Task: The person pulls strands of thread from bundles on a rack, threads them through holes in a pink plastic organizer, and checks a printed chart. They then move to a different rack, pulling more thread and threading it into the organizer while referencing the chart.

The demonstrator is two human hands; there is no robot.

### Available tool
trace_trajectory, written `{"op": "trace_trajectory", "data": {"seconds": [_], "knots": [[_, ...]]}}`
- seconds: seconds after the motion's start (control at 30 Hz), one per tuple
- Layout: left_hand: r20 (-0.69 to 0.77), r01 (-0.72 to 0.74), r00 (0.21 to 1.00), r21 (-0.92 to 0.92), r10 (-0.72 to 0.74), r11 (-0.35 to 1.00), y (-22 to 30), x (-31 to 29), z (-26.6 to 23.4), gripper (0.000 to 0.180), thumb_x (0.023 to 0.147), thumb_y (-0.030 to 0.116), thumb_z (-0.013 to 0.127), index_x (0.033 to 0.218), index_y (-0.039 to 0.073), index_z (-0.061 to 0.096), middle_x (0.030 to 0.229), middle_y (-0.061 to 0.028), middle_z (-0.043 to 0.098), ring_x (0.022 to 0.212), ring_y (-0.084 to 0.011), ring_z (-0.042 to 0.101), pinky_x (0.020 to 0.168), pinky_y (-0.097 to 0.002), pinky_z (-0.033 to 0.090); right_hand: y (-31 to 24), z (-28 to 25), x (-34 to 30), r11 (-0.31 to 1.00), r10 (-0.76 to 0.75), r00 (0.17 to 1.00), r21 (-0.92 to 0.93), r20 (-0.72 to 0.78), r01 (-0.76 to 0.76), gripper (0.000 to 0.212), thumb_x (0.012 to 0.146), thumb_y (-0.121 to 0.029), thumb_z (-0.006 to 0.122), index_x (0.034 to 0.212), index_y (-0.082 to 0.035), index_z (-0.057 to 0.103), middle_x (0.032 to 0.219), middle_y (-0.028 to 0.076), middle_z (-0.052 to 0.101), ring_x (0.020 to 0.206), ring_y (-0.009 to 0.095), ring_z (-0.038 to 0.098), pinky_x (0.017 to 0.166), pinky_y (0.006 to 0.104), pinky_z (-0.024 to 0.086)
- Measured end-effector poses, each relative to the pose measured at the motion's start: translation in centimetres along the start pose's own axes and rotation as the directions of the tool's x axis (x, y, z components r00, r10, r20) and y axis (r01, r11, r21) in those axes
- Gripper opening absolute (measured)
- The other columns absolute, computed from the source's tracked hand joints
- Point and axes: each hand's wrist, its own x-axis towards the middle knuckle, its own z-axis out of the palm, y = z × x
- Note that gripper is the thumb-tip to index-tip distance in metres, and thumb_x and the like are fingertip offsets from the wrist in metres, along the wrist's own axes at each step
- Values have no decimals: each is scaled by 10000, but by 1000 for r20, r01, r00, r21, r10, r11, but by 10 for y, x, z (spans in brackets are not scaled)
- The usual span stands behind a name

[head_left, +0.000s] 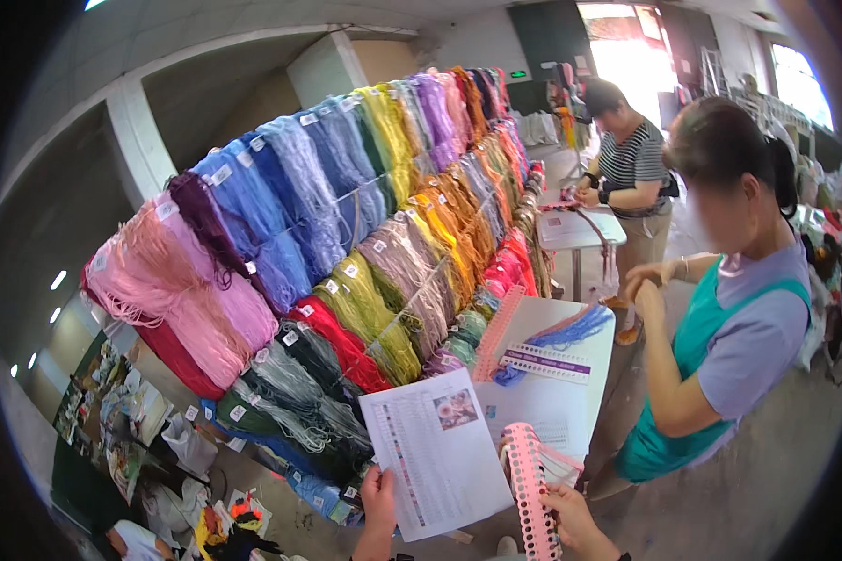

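My left hand (378, 500) is closed on the lower left edge of a white printed chart sheet (430, 458), which carries a column of small colour swatches and a flower picture. In my right hand (571, 514) is a pink strip with holes along both edges, a thread organizer card (526, 486), held upright by its right side. Some pale pink threads hang by this card, partly hidden behind it. Behind the sheet stands a white table (571, 393) with blue thread (571, 329), a white-and-purple holed card (547, 365) and another pink holed card (498, 335).
A long rack of coloured thread skeins (346, 206) with small white tags runs from the left into the distance. A person in a teal apron (711, 346) stands at the right. Farther back, another person (631, 154) works at a second white table (580, 229).
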Motion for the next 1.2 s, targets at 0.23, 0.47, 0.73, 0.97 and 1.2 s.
{"op": "trace_trajectory", "data": {"seconds": [0.23,0.47,0.73,0.97,1.2], "knots": [[64,-47,997,108,41,993,-17,4,33,178,913,100,548,1053,-2,586,866,-3,591,780,-75,514,720,-229,431,1,-9,-19,994,-75,990,-94,-118,64,279,871,-155,563,1118,-38,510,827,72,587,698,145,575,632,272,495],[-1,-104,994,365,112,925,-43,8,-22,132,918,104,495,874,-16,528,736,-61,569,670,-88,482,639,-271,431,-21,0,-4,969,-246,964,-63,-103,241,222,832,-7,579,1050,28,549,943,61,611,835,113,591,750,227,471],[-35,171,985,-15,-171,985,-116,-24,-5,157,923,113,496,939,-29,562,810,-37,592,722,-92,509,671,-259,434,-37,-10,27,922,-276,961,-277,22,271,278,845,-7,588,1111,31,516,909,35,606,786,70,576,696,193,462],[-29,193,981,181,-191,964,-140,-27,22,158,917,127,497,941,-21,549,801,-57,587,715,-118,516,675,-293,435,-21,0,74,718,-189,954,-630,232,295,272,825,-22,613,1083,17,536,845,22,612,746,64,560,688,195,447],[21,146,988,191,-153,971,-158,-25,24,165,904,125,518,1000,-5,550,880,-43,604,779,-115,530,712,-277,441,10,-41,160,167,-334,875,-891,351,421,228,772,-66,611,975,27,563,752,82,595,699,144,551,612,284,449]]}}
